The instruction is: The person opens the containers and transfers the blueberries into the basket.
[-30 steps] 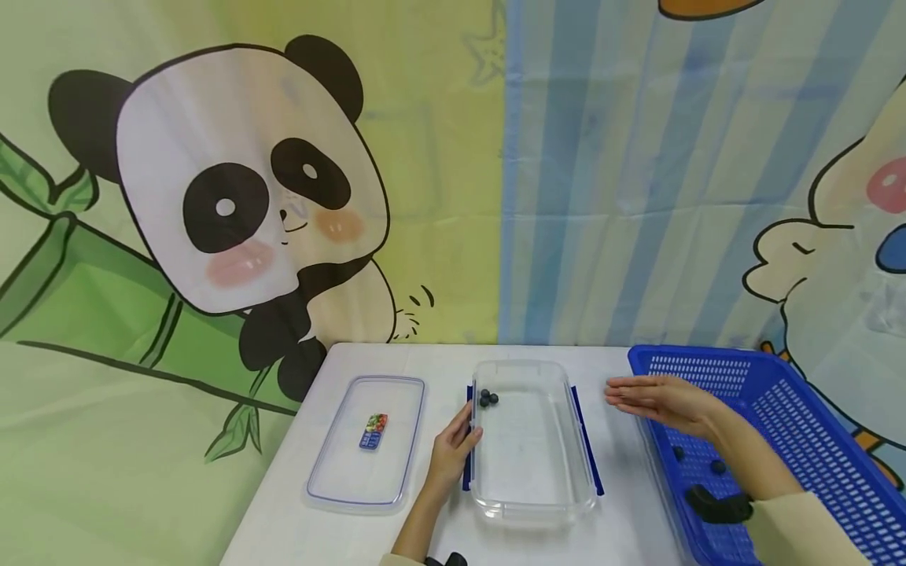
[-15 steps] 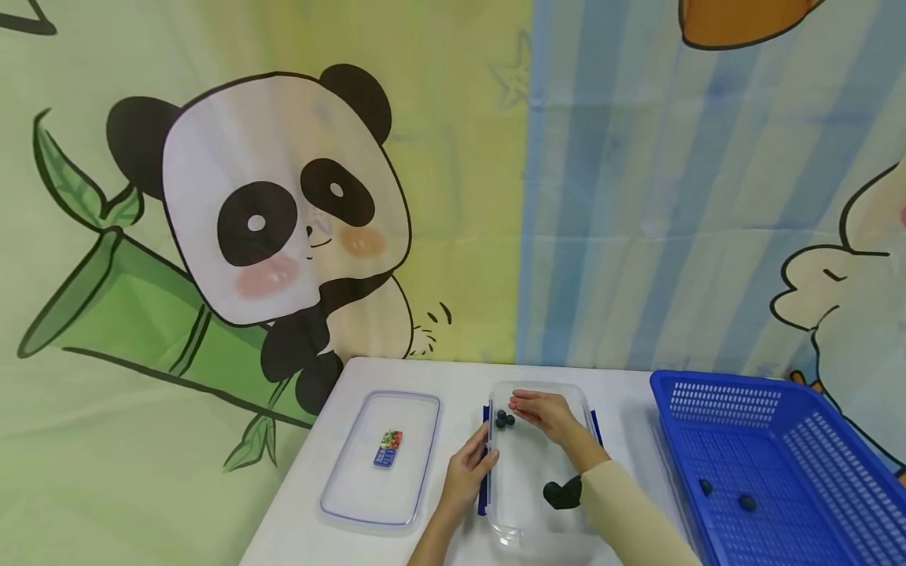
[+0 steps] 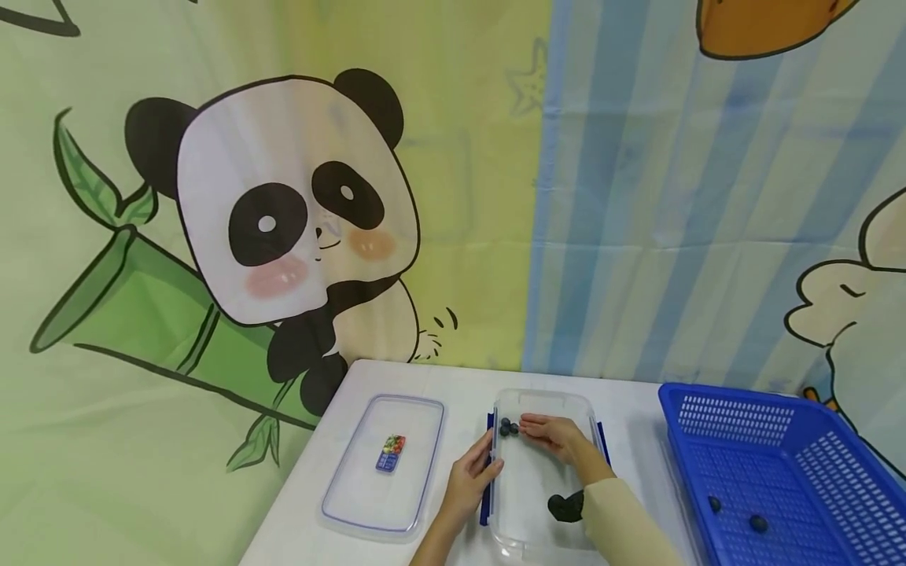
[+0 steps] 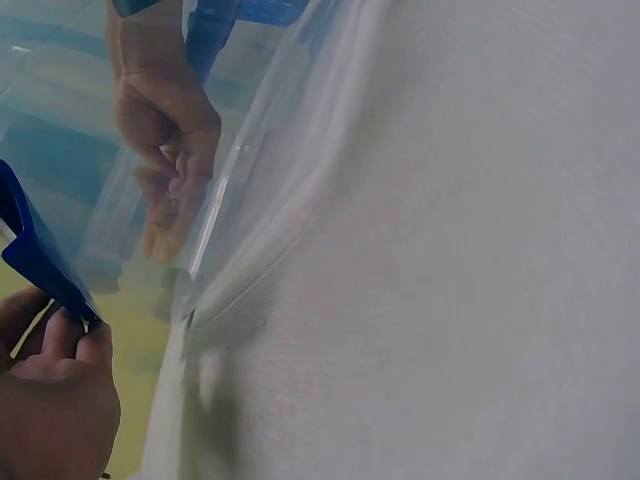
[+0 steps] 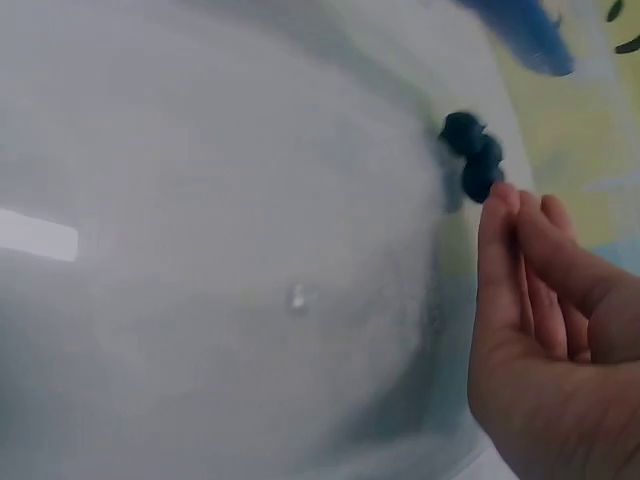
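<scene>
A clear plastic food storage box [image 3: 545, 515] with blue side latches sits on the white table. My left hand [image 3: 469, 475] grips its left side, thumb at the rim, fingers by the blue latch [image 4: 40, 255]. Several blueberries [image 3: 508, 427] cluster in the box's far left corner. My right hand [image 3: 555, 436] reaches inside, its thumb and fingers drawn together and fingertips right at the lowest blueberry [image 5: 479, 182] in the right wrist view. Whether a berry is between those fingertips I cannot tell. The box's clear lid [image 3: 382, 503], with a fruit label [image 3: 391, 453], lies flat to the left.
A blue perforated basket [image 3: 736, 401] stands at the table's right, holding blueberries [image 3: 758, 523] on its bottom. Behind the white table [image 3: 637, 440] hangs a cartoon panda curtain [image 3: 467, 259].
My right hand has moved left from over the blue basket into the box, up to the blueberries. My left hand stays on the box's side. The head view has shifted slightly.
</scene>
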